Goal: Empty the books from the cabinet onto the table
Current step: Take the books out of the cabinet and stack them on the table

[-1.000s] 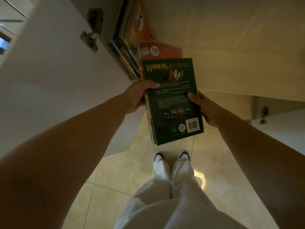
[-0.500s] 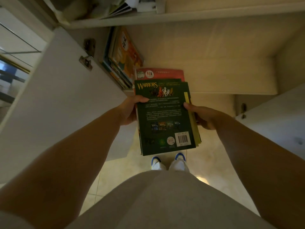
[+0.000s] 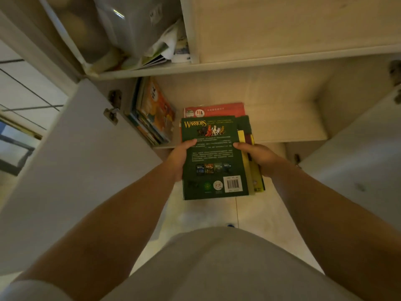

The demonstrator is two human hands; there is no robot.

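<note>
I hold a stack of books [image 3: 213, 157] in front of the open cabinet [image 3: 282, 118], a green "Warriors" back cover on top and yellow spines showing at its right edge. My left hand [image 3: 180, 157] grips the stack's left side, thumb on the cover. At the right side my right hand [image 3: 258, 157] grips it the same way. A red book [image 3: 214, 109] shows at the stack's far end; I cannot tell whether it is part of the stack or lies in the cabinet. Several more books [image 3: 152, 114] lean against the cabinet's left wall.
The cabinet's left door [image 3: 71, 170] and right door [image 3: 355, 166] stand open on either side of my arms. An upper shelf [image 3: 238, 64] holds papers and a clear plastic box [image 3: 134, 22]. Below is a tiled floor [image 3: 256, 213].
The view has tilted up as I rise, showing the upper shelf. The stack in both hands has come up and out of the cabinet, its lower books now fanned out at the right.
</note>
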